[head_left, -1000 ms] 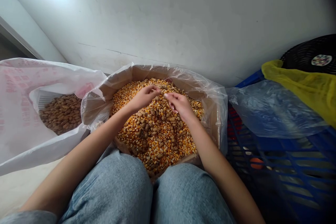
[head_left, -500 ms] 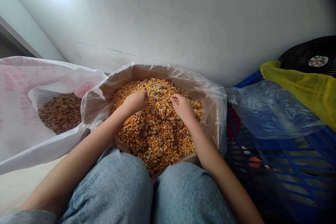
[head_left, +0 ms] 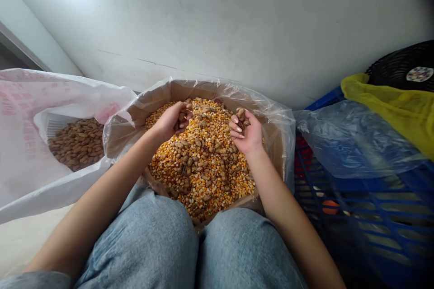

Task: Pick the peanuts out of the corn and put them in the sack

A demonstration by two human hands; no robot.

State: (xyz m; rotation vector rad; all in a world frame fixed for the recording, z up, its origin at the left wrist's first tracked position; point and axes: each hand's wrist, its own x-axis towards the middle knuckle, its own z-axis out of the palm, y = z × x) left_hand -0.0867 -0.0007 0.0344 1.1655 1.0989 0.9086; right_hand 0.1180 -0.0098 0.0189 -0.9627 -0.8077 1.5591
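Observation:
In front of my knees stands a cardboard box lined with clear plastic, full of dried corn kernels with unshelled peanuts scattered over them. My left hand is curled around a few peanuts above the left part of the corn. Over the right part, my right hand is turned palm up, its fingers closed round several peanuts. To the left, a white sack with pink print lies open, and a heap of peanuts shows inside it.
A pale wall rises right behind the box. On the right are a blue plastic crate, a clear plastic bag draped over it, a yellow mesh bag and a black round grille.
My right hand has lifted a little to the right and turned palm up, showing peanuts in it. My left hand has shifted slightly left and opened enough to show its peanuts.

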